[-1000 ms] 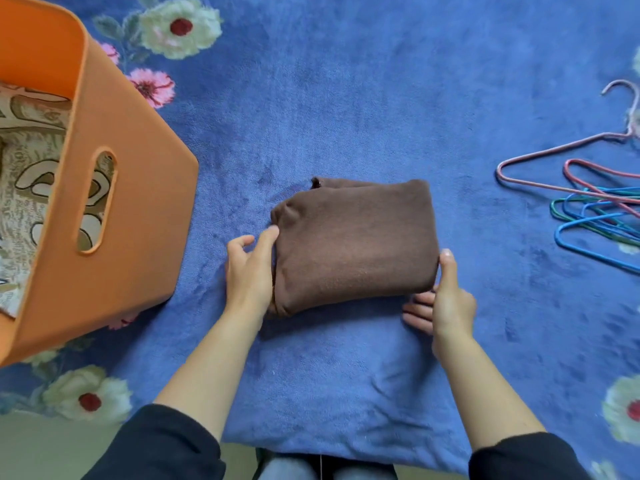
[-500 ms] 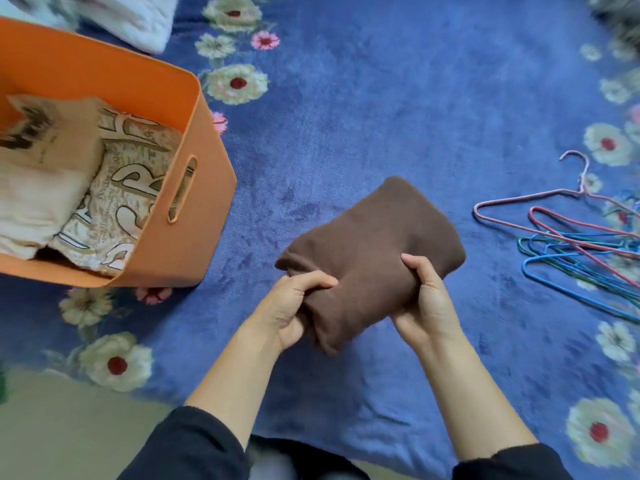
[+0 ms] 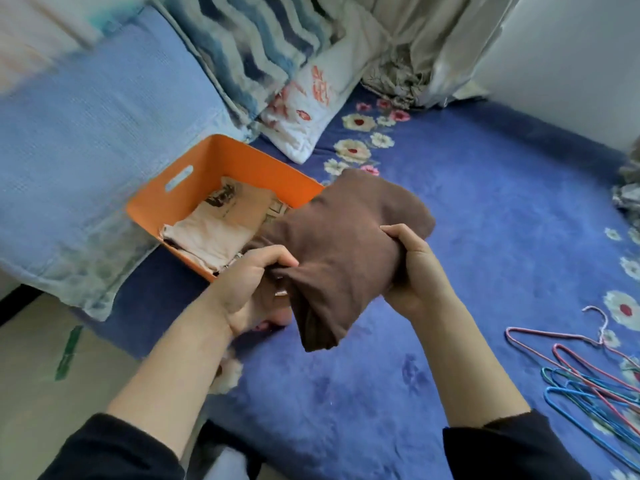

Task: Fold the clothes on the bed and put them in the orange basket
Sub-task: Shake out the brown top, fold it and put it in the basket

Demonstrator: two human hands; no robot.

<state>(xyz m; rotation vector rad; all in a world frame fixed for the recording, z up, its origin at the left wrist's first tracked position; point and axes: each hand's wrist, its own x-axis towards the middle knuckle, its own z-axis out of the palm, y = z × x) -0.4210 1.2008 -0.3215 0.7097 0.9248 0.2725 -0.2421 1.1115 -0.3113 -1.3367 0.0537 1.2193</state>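
Both of our hands are clenched on the folded brown garment [image 3: 346, 244], holding it off the bed. Our left hand [image 3: 254, 282] grips its near left edge with the thumb on top and the fingers curled beneath, while our right hand [image 3: 412, 268] pinches the right side, thumb pressed into the cloth from above. The bundle slants between them: its far end reaches over the near right corner of the orange basket [image 3: 194, 178], and its near end hangs loose below our hands, above the blue floral bedspread [image 3: 485, 237].

We see the basket just left of the garment, resting on the bedspread, with folded beige printed clothes [image 3: 221, 226] already lying inside and filling much of its floor. A light blue pillow [image 3: 90, 133] lies against the basket's left side, and behind it sit a blue wavy-patterned blanket [image 3: 249, 39] and a white pillow with red print [image 3: 304, 105]. A bunch of coloured wire hangers [image 3: 588, 372] lies on the bedspread well to our right, clear of the garment. Crumpled grey fabric [image 3: 398, 74] is heaped at the far edge of the bed.

Our forearms reach forward and slightly left, bare from dark sleeves [image 3: 114, 448] pushed up near the elbows, wrists turned inward toward each other.
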